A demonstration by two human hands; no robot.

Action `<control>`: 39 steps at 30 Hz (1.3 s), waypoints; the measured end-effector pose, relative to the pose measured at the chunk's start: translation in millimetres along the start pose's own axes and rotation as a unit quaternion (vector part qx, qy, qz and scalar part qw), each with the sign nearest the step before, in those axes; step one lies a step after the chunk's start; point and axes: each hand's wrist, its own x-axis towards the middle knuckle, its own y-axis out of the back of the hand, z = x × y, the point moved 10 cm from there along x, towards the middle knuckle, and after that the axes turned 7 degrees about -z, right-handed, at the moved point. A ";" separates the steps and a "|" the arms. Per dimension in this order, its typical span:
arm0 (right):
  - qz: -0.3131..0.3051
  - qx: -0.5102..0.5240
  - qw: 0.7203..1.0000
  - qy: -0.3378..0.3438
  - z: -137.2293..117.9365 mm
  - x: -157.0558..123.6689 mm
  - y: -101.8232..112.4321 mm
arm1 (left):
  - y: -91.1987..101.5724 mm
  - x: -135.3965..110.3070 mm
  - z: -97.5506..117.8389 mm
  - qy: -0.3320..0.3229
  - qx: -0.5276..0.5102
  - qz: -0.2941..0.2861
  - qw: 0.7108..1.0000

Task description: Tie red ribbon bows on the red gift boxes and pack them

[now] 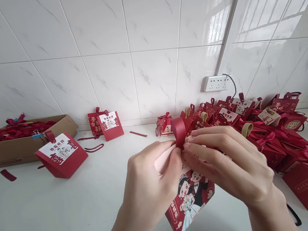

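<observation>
Both my hands grip the top of a red gift box printed with a cartoon bride and groom. It is held up above the white table and slightly tilted. My left hand pinches the box's top edge, thumb on the near side. My right hand has its fingertips closed at the base of a red ribbon loop that stands up from the top. Those fingers hide part of the box's upper right side. Exactly how the ribbon is fixed there cannot be seen.
Many finished-looking red boxes crowd the right side. A cardboard tray full of red ribbons sits at the left. A red box with a white label stands nearer. Ribbon strips lie scattered. A power strip is by the tiled wall.
</observation>
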 end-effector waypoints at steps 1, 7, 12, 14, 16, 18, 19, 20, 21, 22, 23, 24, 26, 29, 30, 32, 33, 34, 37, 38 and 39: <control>0.002 -0.003 1.000 0.001 -0.1 0.1 0.0 | -0.4 0.2 -0.4 0.001 -0.003 -0.001 1.000; 0.003 -0.014 1.000 0.014 -2.5 2.0 -0.1 | 1.5 -0.9 0.1 -0.002 -0.002 0.010 1.000; 0.004 -0.016 1.000 0.015 -3.2 3.6 0.4 | 4.0 -1.7 3.0 -0.011 0.018 0.018 1.000; 0.010 -0.016 1.000 0.013 -3.3 3.7 1.3 | 4.1 -1.4 3.4 -0.013 0.023 0.019 0.999; 0.013 -0.018 1.000 0.011 -3.4 3.4 1.5 | 3.8 -1.1 3.8 -0.016 0.028 0.018 0.999; 0.015 -0.019 1.000 0.008 -3.0 2.9 1.2 | 3.0 -0.7 4.7 -0.021 0.031 0.015 0.999; 0.018 -0.019 1.000 0.006 -2.7 2.7 1.2 | 2.6 -0.5 5.3 -0.024 0.031 0.013 0.999; 0.021 -0.018 1.000 0.004 -2.4 2.6 1.3 | 2.4 -0.4 5.8 -0.027 0.031 0.012 0.999; 0.025 -0.017 1.000 0.003 -2.1 2.6 1.5 | 2.1 -0.3 6.3 -0.030 0.031 0.011 0.999; 0.029 -0.016 0.999 0.002 -1.9 2.8 1.6 | 2.1 -0.2 6.8 -0.033 0.031 0.011 0.999; 0.030 -0.016 0.999 0.001 -1.8 3.3 1.5 | 2.1 -0.1 7.3 -0.035 0.031 0.012 0.999; 0.029 -0.016 0.999 0.000 -1.6 4.0 0.9 | 2.2 0.0 7.6 -0.036 0.032 0.014 0.999; 0.025 -0.020 0.999 0.001 -1.8 5.4 -0.2 | 2.5 0.1 7.9 -0.037 0.035 0.019 0.999; 0.019 -0.028 0.999 0.002 -2.2 6.5 -0.6 | 2.3 0.0 8.1 -0.036 0.043 0.024 0.998; 0.017 -0.028 0.999 0.001 -2.0 6.5 -0.5 | 2.4 0.0 8.1 -0.036 0.043 0.025 0.998; 0.011 -0.018 1.000 -0.003 -1.0 6.7 -0.5 | 3.1 -0.1 8.5 -0.038 0.039 0.030 0.998; 0.008 -0.012 1.000 -0.005 -0.5 6.9 -0.5 | 3.5 -0.1 8.8 -0.039 0.037 0.031 0.998; 0.006 -0.006 1.000 -0.007 -0.1 7.2 -0.5 | 4.0 -0.1 9.1 -0.041 0.036 0.034 0.998; 0.004 0.003 1.000 -0.010 0.3 8.0 0.0 | 4.0 0.3 10.2 -0.043 0.038 0.035 0.998; 0.003 0.002 1.000 -0.013 0.6 8.2 -0.4 | 3.7 0.5 10.4 -0.044 0.038 0.034 0.998; 0.001 0.001 1.000 -0.016 1.0 8.2 -1.0 | 3.4 0.6 10.7 -0.044 0.038 0.034 0.998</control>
